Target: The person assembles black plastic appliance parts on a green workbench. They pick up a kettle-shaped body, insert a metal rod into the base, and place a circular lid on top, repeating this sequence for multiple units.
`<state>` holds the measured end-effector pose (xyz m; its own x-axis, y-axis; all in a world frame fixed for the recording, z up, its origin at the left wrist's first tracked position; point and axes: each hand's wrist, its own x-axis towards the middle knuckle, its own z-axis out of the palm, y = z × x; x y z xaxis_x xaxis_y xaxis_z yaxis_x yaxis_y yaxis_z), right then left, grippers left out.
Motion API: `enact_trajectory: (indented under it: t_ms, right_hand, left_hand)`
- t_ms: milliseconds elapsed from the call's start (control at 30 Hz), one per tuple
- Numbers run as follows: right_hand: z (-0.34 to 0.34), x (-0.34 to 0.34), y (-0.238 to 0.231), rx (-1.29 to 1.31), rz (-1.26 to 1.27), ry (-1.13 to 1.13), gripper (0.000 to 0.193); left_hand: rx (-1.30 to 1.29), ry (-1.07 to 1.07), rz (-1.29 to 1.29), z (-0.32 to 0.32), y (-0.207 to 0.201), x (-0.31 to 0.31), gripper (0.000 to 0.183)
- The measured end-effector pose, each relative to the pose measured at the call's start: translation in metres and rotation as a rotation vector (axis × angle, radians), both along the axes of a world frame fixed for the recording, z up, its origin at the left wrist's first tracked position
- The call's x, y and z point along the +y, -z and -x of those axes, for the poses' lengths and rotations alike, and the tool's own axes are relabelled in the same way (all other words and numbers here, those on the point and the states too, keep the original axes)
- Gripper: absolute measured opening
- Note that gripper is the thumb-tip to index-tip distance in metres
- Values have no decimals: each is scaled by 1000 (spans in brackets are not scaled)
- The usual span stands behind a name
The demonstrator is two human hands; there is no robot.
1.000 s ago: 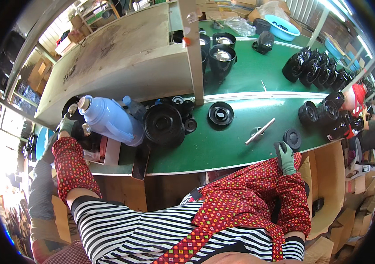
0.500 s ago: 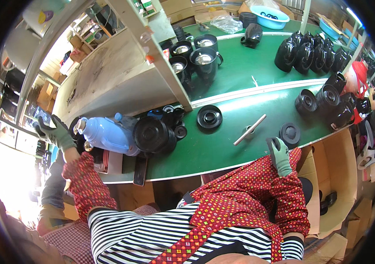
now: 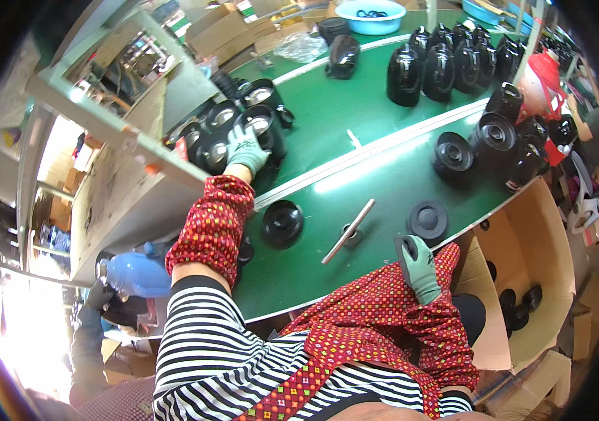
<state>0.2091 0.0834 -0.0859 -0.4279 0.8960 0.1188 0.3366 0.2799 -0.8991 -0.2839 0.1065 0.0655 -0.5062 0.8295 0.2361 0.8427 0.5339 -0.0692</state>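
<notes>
Just under left hand (image 3: pixel 247 149), black pot (image 3: pixel 263 126)

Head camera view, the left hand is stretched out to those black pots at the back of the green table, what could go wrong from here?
The left hand rests on a tightly packed cluster of black pots; pulling one out might knock its neighbours. The outstretched sleeve passes right beside a black lid and could sweep it. The right hand sits at the table edge holding a small dark part that is hard to make out; if dropped, it may fall toward the cardboard box.
</notes>
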Motion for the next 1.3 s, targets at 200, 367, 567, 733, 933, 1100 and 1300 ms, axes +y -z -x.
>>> enact_trajectory:
  t_ms: [200, 367, 567, 733, 933, 1100, 1300]
  right_hand:
    - [-37, 18, 13, -53, 92, 99, 31]
    - [-27, 20, 11, 164, 213, 280, 35]
    - [47, 25, -161, 454, 723, 16, 116]
    - [37, -2, -194, 765, 827, 103, 77]
    - [-106, -44, -146, 837, 603, 87, 87]
    - [-151, -61, -219, 518, 787, 70, 92]
    - [-120, -4, -194, 312, 520, -825, 107]
  left_hand:
    - [32, 59, -68, 49, 55, 25, 63]
    - [22, 284, -115, 5, 40, 22, 56]
    - [-123, 796, -342, -170, -55, -39, 32]
    - [-132, 1167, -298, -269, -74, -83, 34]
    - [-819, 1082, -560, -295, -52, -105, 78]
    - [-2725, 342, 756, -281, 48, -98, 53]
    - [-2467, 662, 839, -309, 87, -131, 54]
